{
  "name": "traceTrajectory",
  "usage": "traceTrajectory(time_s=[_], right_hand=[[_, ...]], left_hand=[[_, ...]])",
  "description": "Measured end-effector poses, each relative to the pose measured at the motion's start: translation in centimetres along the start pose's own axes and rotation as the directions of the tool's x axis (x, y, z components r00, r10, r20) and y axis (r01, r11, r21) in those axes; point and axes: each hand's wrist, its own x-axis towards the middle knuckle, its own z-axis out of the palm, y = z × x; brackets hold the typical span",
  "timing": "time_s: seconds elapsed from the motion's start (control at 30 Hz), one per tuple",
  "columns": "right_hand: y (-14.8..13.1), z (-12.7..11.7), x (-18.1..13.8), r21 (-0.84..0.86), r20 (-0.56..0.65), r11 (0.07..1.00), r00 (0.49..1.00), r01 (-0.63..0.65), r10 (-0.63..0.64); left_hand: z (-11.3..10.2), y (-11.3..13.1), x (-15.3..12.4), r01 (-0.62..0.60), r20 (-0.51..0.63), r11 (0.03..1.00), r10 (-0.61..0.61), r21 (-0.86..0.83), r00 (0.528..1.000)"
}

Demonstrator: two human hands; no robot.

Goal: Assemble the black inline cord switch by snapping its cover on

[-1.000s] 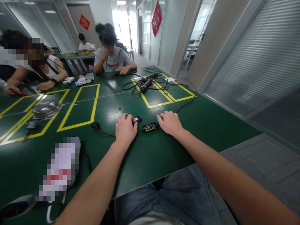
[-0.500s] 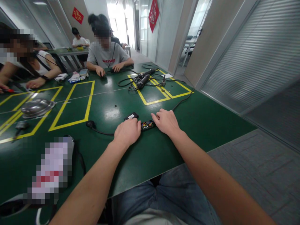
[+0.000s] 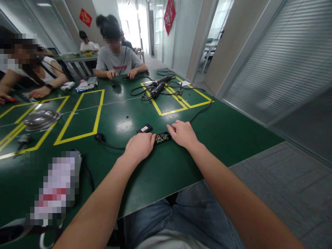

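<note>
A small open black device point(image 3: 162, 137) with coloured parts inside lies on the green table point(image 3: 166, 166) between my hands. My left hand point(image 3: 140, 147) is curled at the device's left end, where a black cable point(image 3: 114, 146) runs off to a plug point(image 3: 98, 137). Curled fingertips of my right hand point(image 3: 183, 133) press on the device's right end. A black cover with a white label point(image 3: 144, 128) lies loose just behind my left hand.
Black tools with tangled cables point(image 3: 157, 89) lie in a yellow-taped box at the far right. A metal dish point(image 3: 40, 119) sits at the left. A blurred object point(image 3: 55, 186) lies near my left arm. Other people sit at the far side. The table edge is near my lap.
My left hand has left the labelled cover and moved to the device's left end. The cover now lies free. My right hand stays at the right end.
</note>
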Motion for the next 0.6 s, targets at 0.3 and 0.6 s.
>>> traceTrajectory(time_s=[0.3, 0.6], right_hand=[[0.31, 0.06, -0.12, 0.008, -0.007, 1.0, 1.0, 0.019, -0.019], [0.15, 0.24, -0.03, -0.008, 0.007, 1.0, 1.0, 0.006, -0.006]], left_hand=[[-0.43, -0.01, -0.24, 0.007, -0.007, 1.0, -0.007, -0.006, 1.0], [-0.07, -0.17, -0.15, -0.003, -0.004, 1.0, 0.003, 0.03, 1.0]])
